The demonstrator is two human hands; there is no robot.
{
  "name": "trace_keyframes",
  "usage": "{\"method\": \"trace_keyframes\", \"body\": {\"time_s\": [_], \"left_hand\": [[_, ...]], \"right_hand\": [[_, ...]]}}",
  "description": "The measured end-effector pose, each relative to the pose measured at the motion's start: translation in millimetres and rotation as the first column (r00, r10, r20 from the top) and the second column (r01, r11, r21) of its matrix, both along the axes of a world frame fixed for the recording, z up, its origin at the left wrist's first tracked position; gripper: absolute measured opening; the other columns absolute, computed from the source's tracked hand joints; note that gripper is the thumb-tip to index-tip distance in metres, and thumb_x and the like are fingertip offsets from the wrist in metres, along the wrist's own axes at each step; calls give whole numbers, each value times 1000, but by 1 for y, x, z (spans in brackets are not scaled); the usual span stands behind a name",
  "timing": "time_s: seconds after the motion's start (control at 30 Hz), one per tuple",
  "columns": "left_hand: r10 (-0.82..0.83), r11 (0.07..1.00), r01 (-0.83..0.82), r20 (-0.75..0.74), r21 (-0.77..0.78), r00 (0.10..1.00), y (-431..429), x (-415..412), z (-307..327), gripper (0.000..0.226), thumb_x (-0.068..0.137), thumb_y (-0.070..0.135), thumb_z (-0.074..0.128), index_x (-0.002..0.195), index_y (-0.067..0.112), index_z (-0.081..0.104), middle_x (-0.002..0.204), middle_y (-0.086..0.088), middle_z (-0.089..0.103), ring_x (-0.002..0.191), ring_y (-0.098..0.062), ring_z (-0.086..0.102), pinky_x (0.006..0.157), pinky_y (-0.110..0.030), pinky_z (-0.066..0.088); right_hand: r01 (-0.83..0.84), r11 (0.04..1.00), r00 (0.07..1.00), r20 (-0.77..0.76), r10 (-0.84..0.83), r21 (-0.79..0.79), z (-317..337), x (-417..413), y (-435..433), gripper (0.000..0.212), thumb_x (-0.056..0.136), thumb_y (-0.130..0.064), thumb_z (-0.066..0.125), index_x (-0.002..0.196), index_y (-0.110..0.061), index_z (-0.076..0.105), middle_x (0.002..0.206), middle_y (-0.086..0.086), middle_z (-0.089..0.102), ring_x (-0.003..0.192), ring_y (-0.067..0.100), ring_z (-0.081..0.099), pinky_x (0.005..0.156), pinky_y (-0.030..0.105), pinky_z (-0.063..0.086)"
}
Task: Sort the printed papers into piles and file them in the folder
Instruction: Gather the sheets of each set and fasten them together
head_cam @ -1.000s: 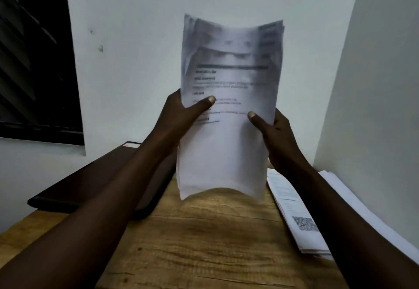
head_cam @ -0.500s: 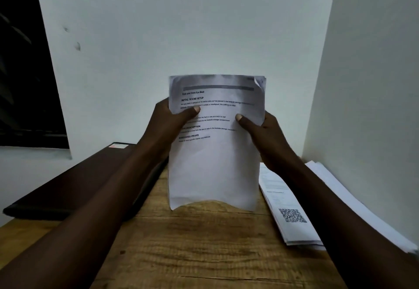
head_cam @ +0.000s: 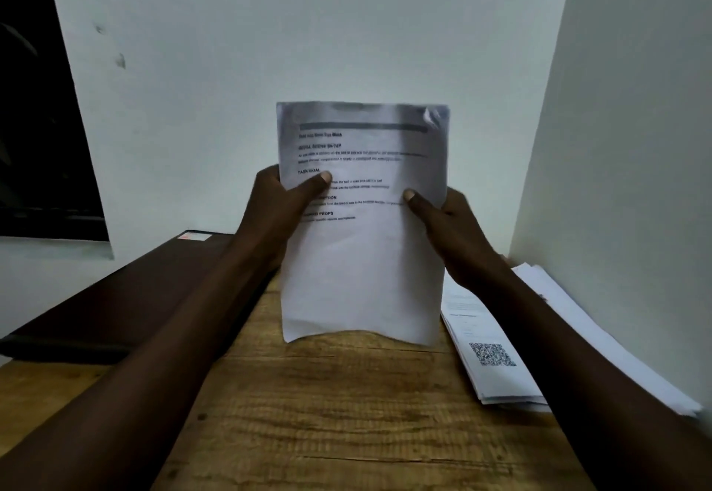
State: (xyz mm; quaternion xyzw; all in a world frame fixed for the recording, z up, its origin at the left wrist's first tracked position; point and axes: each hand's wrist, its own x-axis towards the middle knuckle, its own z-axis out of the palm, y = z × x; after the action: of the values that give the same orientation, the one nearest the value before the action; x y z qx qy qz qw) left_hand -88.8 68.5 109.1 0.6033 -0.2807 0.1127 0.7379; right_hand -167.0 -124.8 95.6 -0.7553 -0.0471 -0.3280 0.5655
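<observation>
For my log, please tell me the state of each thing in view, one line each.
Held papers: upright, printed side to the camera, top right corner curled.
Left hand: grips the papers' left edge, thumb in front.
Right hand: grips their right edge, thumb in front.
Folder: closed, flat on the table, left.
Pile: flat on the table, right, edges uneven.

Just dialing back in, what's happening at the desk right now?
A person holds the held sheets upright over the wooden table. The left hand and right hand each pinch a side edge, thumbs on the printed front. A pile of papers lies on the table to the right, by the wall. A dark folder lies flat at the left. The held sheets are not yet on any pile.
</observation>
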Motion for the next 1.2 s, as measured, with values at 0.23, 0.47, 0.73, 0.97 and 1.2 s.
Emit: {"method": "trace_keyframes", "body": {"time_s": [0.23, 0.47, 0.73, 0.97, 1.2], "left_hand": [[-221, 975, 214, -219, -57, 950, 1, 0, 12, 26, 89, 7, 65, 116, 5, 67, 105, -14, 74, 95, -29, 72, 77, -38, 61], [-313, 941, 335, -502, -49, 806, 6, 30, -33, 36, 92, 12, 61, 125, -3, 59, 119, -24, 67, 109, -39, 66, 88, -54, 55], [-303, 946, 314, -565, -81, 768, -13, 57, -87, 45, 87, 9, 63, 128, -8, 55, 122, -31, 62, 114, -48, 60, 98, -65, 44], [-250, 966, 247, -518, -75, 818, -19, 71, -116, 28, 100, 15, 50, 121, -3, 58, 113, -23, 69, 98, -35, 70, 76, -43, 61], [-134, 990, 142, -472, -19, 872, -14, 92, -123, 18, 96, 12, 57, 100, -4, 65, 93, -23, 73, 74, -27, 73, 61, -34, 60]], "right_hand": [[-113, 992, 975, -188, 120, 47, 27, -10, -12, 17, 96, -14, 56, 109, -8, 66, 93, 4, 74, 83, 21, 70, 72, 33, 60], [-226, 891, 697, -574, 430, 393, 2, -17, -36, 34, 92, -8, 56, 125, 1, 59, 116, 20, 68, 93, 31, 71, 78, 41, 60], [-50, 976, 840, -520, 157, 214, -37, 13, -55, 24, 95, -25, 60, 113, -10, 66, 102, 7, 74, 88, 23, 70, 76, 35, 56], [216, 976, 928, -308, -212, -21, -63, 64, -72, 8, 83, -29, 72, 82, -21, 74, 81, 7, 74, 83, 35, 69, 78, 53, 56], [189, 979, 939, -306, -159, 72, -90, 77, -69, 15, 78, -24, 75, 76, -11, 69, 77, 11, 67, 77, 22, 61, 76, 47, 55]]}}
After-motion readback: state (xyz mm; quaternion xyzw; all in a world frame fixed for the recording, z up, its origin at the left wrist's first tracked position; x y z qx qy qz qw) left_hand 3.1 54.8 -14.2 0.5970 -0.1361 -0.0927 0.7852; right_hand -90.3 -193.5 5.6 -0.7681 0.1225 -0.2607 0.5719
